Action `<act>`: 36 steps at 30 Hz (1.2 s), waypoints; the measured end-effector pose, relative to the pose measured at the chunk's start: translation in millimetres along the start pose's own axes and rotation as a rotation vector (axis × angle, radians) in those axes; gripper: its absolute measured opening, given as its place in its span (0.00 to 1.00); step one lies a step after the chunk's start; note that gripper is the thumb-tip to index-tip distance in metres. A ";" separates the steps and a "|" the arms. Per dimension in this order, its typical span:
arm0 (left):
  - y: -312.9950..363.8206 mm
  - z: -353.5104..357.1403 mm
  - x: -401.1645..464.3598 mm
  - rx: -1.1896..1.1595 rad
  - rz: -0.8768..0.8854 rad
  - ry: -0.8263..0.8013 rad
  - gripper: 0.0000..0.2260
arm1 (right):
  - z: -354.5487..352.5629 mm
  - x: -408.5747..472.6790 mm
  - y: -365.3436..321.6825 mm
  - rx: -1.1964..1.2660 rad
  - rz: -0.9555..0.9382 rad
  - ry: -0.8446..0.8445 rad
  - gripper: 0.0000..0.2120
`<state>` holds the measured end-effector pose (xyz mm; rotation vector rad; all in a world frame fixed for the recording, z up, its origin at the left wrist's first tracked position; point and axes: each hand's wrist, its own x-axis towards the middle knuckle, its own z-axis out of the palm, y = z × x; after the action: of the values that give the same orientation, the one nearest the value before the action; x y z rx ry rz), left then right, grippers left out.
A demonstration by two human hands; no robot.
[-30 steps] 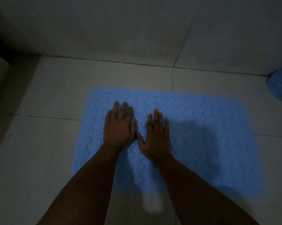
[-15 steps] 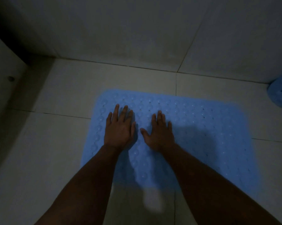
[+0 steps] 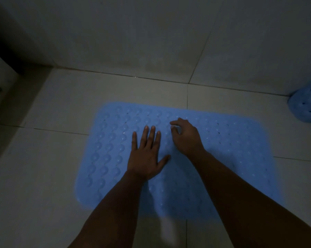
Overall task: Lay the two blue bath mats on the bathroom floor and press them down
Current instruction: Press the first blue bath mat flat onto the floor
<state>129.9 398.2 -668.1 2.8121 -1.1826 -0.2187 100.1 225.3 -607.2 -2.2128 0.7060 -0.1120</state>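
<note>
On the tiled floor [image 3: 43, 176], the left hand [image 3: 145, 154] presses flat on the spread blue bath mat [image 3: 231, 158]; the right hand [image 3: 186, 137] hovers, fingers loosely curled, contact unclear. The second mat [image 3: 306, 106], rolled, is cut off at the frame's edge.

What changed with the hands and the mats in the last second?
The right hand lifted from flat pressing and moved toward the mat's far edge, its fingers now curled; whether they pinch the mat is unclear. The left hand stayed flat on the laid blue mat, fingers spreading slightly. The mat stayed in place, and the rolled second mat stayed by the wall.
</note>
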 end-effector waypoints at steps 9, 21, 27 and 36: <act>0.5 1.9 0.7 -0.021 -0.026 0.019 0.36 | 10.6 -4.7 21.9 -0.197 -0.161 -0.022 0.13; -7.5 -49.9 26.6 -0.177 0.001 -0.336 0.39 | 1.5 21.2 -26.0 -0.199 -0.238 0.025 0.11; -67.1 -85.7 5.9 -0.077 -0.066 -0.159 0.28 | 24.2 23.9 -97.1 -0.228 -0.220 -0.066 0.15; -116.1 -68.7 -32.6 -0.035 -0.245 -0.031 0.34 | 123.8 -29.9 -76.0 -0.546 -0.158 -0.280 0.33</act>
<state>200.3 504.0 -612.4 2.9276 -0.8270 -0.2969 146.2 364.0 -632.8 -2.7285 0.4366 0.3460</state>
